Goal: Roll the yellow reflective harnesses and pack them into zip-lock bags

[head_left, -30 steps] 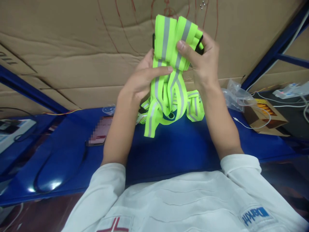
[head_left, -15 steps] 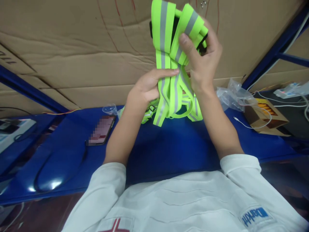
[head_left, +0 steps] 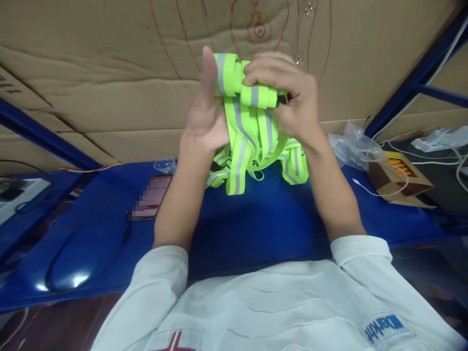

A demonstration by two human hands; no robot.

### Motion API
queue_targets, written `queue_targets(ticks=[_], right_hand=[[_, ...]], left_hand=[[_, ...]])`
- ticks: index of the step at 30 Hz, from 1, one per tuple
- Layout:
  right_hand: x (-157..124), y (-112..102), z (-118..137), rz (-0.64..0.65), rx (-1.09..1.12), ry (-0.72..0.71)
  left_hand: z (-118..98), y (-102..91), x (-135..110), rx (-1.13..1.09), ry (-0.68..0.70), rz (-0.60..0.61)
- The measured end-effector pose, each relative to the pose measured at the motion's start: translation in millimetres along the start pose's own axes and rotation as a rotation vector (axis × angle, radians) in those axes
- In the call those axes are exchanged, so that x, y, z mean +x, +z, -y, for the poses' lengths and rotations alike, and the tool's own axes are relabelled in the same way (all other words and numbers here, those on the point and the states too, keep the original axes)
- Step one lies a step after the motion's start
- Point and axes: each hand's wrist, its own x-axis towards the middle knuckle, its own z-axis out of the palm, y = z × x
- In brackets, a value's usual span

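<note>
Fingers (head_left: 268, 75) curl over reflective straps (head_left: 239, 122), left seemingly behind.

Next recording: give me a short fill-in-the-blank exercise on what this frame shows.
1. The left hand and right hand hold the striped neon straps above a ____ table.
2. The phone lies on the person's ____ side.
3. The brown wall behind the hands is made of ____.
Missing words: blue; left; cardboard.

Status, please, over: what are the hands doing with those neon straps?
Right hand clamped on top of the neon straps, held above the blue table. Left hand against them, thumb up, fingers hidden. Phone and plastic bag lie aside.
</note>
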Motion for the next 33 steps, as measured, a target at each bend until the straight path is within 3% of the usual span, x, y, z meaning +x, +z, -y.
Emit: queue_targets(ticks=[4, 6, 9, 13, 15, 21, 26, 29, 33], right_hand=[[-1.0, -8.2, -4.1, 0.255, 0.125, 0.0], [-1.3, -10.0, -8.6, 0.196, 0.255, 0.042], [-1.7, -8.2, -19.1, 0.026, 0.368, 0.184], [-3.6, -5.0, -30.2, 0.133, 0.419, 0.476], [-4.3, -4.5, -31.0, 0.119, 0.451, 0.531], [-1.8, 0.9, -17.1, -0.08, 0.56, 0.487], [-2.3, 10.9, -6.6, -0.185, 0.624, 0.331], [-4.0, 7.9, -9.8, -0.095, 0.546, 0.317], [-4.0, -7.7, -18.5, 0.109, 0.321, 0.405]], left_hand=[[-6.2, 5.6, 1.3, -0.039, -0.049, 0.032], [-6.9, 5.4, 1.1, -0.047, -0.052, 0.078], [-4.3, 5.0, 0.4, -0.001, -0.064, 0.054], [-1.3, 6.3, -1.7, 0.027, -0.104, 0.055], [-1.6, 7.5, -3.8, 0.031, -0.12, 0.062], [1.6, 15.4, -8.3, 0.056, -0.146, -0.056], [11.1, 16.8, -4.1, 0.047, -0.101, 0.003], [14.5, 11.8, -1.4, 0.051, -0.126, 0.044], [17.0, 1.8, 1.1, 0.123, -0.177, 0.038]])
